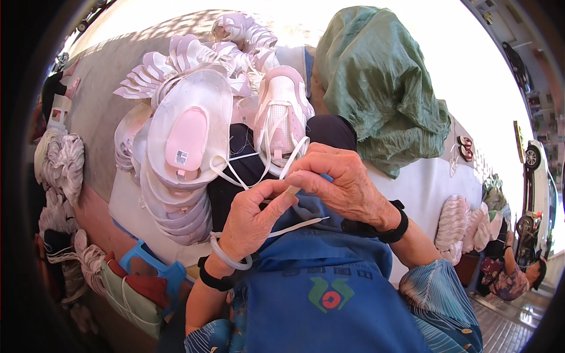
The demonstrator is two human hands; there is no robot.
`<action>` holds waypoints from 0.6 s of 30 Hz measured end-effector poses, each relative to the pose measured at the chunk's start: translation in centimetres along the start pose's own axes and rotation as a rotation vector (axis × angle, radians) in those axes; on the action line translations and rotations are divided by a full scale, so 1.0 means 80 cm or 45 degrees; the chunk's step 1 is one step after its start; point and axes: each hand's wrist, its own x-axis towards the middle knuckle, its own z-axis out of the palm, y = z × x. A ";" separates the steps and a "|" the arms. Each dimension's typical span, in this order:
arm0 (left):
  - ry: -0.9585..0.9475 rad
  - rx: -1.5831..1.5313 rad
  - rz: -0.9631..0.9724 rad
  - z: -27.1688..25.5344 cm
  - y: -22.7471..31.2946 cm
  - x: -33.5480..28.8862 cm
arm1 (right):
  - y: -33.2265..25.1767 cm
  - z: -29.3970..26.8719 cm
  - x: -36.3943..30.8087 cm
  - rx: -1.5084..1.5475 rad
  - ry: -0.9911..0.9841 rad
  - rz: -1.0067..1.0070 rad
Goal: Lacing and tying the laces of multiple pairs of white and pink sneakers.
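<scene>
Shaded pavement [103, 100] spans the upper left beyond a pink-and-white sneaker [282, 88] at upper centre, whose white shoelace [296, 227] the left hand [250, 220] and right hand [336, 176] pinch tightly mid-frame, its slack loops liable to knot if either hand tugs unevenly.

A single view looks down from the wearer's head — the left of two side-by-side fisheye lenses. It faces forward over the blue apron [294, 326], with the left hand [252, 219] and right hand [336, 179] close below, mid-picture. Its wide field takes in the ground beyond — even distant vehicles, bent sideways along the right rim.
</scene>
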 end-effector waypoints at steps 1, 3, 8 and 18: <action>0.059 -0.013 0.068 0.004 -0.004 -0.002 | -0.017 -0.015 -0.001 0.041 0.012 0.059; 0.185 0.057 0.211 0.003 -0.020 -0.002 | -0.054 -0.055 -0.007 0.223 0.098 -0.050; 0.235 -0.250 -0.004 -0.004 -0.032 0.012 | -0.140 -0.216 -0.056 0.669 -0.495 -0.712; -0.206 -1.225 -0.437 -0.002 -0.043 0.120 | -0.139 -0.217 -0.090 1.060 -0.519 -0.760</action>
